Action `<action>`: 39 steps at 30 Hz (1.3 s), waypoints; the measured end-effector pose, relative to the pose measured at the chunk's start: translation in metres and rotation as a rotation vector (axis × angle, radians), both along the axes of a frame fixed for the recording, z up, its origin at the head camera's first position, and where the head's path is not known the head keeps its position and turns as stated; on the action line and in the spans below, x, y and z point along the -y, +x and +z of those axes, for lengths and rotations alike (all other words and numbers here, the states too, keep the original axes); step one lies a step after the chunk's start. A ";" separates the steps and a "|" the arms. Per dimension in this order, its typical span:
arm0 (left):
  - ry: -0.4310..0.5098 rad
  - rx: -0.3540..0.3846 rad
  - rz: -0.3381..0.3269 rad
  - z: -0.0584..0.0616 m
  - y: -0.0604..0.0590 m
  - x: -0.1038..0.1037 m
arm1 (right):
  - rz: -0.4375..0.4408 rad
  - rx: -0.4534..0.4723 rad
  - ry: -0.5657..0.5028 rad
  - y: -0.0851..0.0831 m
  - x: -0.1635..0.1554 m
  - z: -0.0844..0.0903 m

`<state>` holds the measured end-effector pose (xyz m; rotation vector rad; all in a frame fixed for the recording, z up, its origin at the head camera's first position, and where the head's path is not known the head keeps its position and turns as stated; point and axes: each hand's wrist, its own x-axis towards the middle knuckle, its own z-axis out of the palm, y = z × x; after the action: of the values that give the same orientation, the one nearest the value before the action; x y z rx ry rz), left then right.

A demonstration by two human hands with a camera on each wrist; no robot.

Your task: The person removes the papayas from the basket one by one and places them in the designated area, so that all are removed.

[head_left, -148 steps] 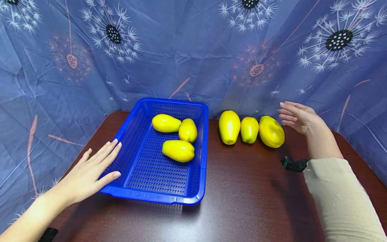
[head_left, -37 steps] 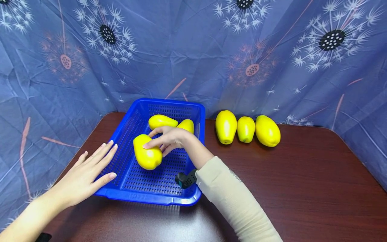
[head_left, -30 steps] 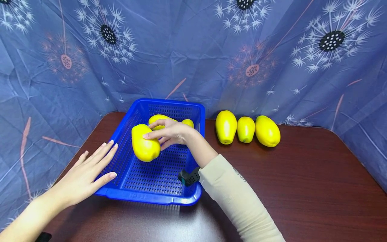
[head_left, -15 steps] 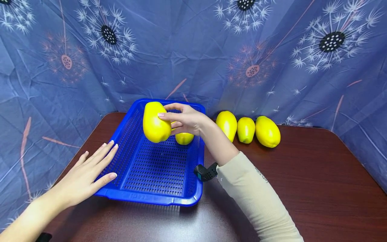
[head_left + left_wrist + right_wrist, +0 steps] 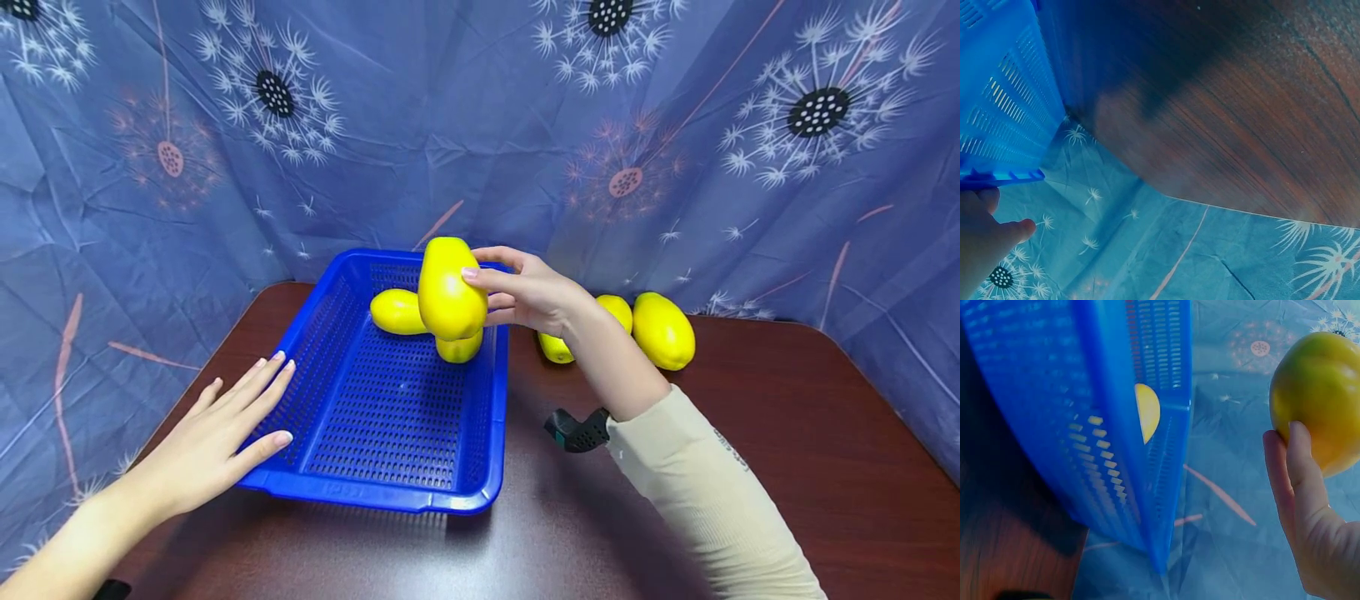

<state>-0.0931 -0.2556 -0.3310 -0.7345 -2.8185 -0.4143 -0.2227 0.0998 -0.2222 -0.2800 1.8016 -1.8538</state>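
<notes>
The right hand [image 5: 536, 293] grips a yellow fruit [image 5: 448, 290] above the blue basket [image 5: 390, 492]; the left hand [image 5: 213, 437] rests flat, fingers straight, against its rim.

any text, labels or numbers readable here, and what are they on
None can be read.
Sleeve: a small dark print near the right forearm, too small to read.
Basket: faint raised marks on the front rim, too blurred to read.
Fruit in the right hand, the cloth backdrop and the table: no writing shows, only a dandelion pattern on the cloth.
</notes>
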 end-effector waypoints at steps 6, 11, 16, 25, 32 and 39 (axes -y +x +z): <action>-0.003 0.002 0.001 0.000 0.000 0.000 | -0.006 0.010 -0.020 0.006 -0.020 -0.002; -0.003 0.003 0.000 0.001 0.000 0.000 | -0.017 0.003 -0.020 0.011 -0.037 -0.004; -0.012 0.002 0.001 0.002 0.000 0.001 | -0.048 0.003 -0.001 0.017 -0.056 -0.009; -0.016 0.008 0.006 0.001 0.000 0.001 | -0.086 0.015 0.011 0.027 -0.085 -0.022; -0.019 0.017 0.009 0.001 0.000 0.000 | -0.093 0.033 0.037 0.033 -0.101 -0.036; -0.018 0.002 0.009 0.001 0.000 0.000 | -0.089 0.032 0.041 0.037 -0.113 -0.054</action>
<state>-0.0930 -0.2555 -0.3297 -0.7251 -2.8300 -0.3896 -0.1854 0.2124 -0.2760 -0.1568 1.8556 -1.8683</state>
